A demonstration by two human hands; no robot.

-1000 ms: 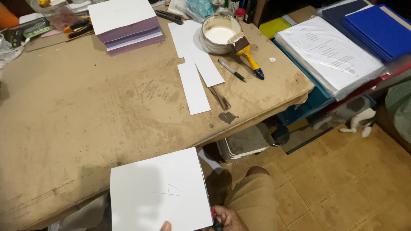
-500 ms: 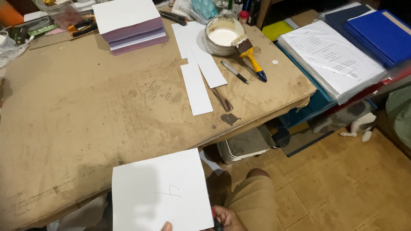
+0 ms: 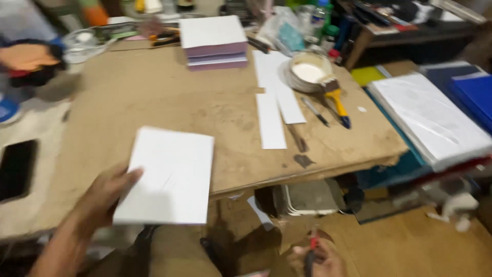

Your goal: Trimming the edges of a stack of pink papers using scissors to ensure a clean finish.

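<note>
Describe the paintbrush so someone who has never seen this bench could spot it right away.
Start at the brown worktable and go to its far right corner, where a round tin of white paste sits. The paintbrush rests against that tin's near rim. Its yellow handle with a dark blue tip sets it apart from the thin dark pen beside it.

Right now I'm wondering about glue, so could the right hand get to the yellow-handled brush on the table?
Probably not at once: the right hand sits low below the table edge, already gripping a red-handled tool. The brush lies unobstructed across the table.
</note>
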